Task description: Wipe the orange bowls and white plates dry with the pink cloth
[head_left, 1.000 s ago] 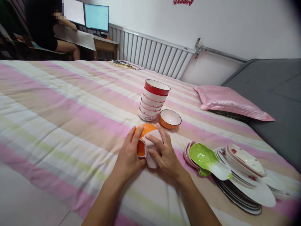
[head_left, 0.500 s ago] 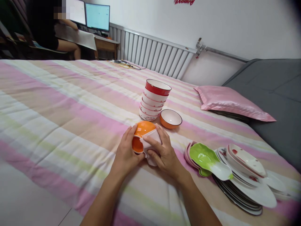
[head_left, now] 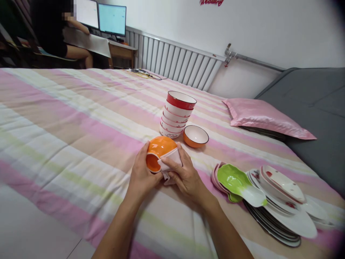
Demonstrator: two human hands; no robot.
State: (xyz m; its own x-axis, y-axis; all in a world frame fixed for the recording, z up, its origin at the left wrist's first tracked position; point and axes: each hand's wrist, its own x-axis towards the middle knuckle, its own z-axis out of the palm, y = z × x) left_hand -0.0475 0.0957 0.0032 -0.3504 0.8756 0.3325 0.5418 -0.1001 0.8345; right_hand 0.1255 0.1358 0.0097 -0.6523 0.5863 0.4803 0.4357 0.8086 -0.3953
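Observation:
An orange bowl (head_left: 163, 144) is held tilted between my two hands, its orange underside and foot ring facing me. My left hand (head_left: 142, 173) grips the bowl's left side. My right hand (head_left: 183, 169) pinches a pale folded cloth (head_left: 171, 161) and presses it against the bowl's right side. Just beyond stands a stack of white bowls with red rims (head_left: 176, 117), topped by a red-banded one. Beside the stack sits another orange bowl (head_left: 196, 136), upright, white inside with a dark rim.
To the right lie stacked plates and dishes (head_left: 291, 219), with a green leaf-shaped dish (head_left: 233, 178) at their left. A pink pillow (head_left: 264, 113) rests by the grey headboard (head_left: 318, 100). Cables (head_left: 145, 74) lie at the striped bed's (head_left: 81, 118) far edge. A person (head_left: 51, 32) sits at a desk.
Both hands have shifted slightly left with the orange bowl and the cloth. The bowl is turned a little. The stack and the other dishes have not moved.

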